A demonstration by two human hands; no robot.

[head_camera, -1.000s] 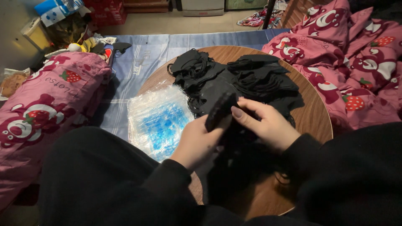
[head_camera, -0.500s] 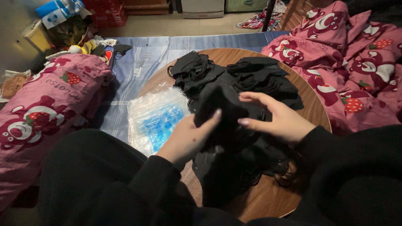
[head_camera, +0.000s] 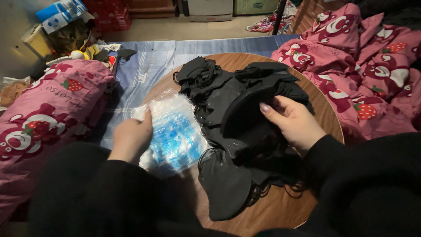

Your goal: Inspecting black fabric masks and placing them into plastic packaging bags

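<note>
Black face masks (head_camera: 245,114), one heap, individual count not readable: I see too many overlapping pieces to number them. The heap lies on the round wooden tabletop (head_camera: 280,210), spread from its far edge to its near edge, ear loops tangled along the sides.

Item, one single mask (head_camera: 226,188) lying flat at the near end of the heap, partly apart from the rest.

Item, one clear plastic bag (head_camera: 175,131) with blue print inside, resting on the tabletop's left side, just beside the heap.

Item, two hands. My right hand (head_camera: 294,123) rests on the heap, its grip pressed together on a fold of black masks, thumb on top. My left hand (head_camera: 131,138) lies on the bag's left part, fingers curled down onto the plastic; whether it pinches the film I cannot tell.

Item, two pink bedding pieces with strawberry print: one bolster (head_camera: 48,109) at left, one quilt (head_camera: 368,66) at right.

Item, one blue striped sheet (head_camera: 162,57) under the tabletop's far side.
</note>
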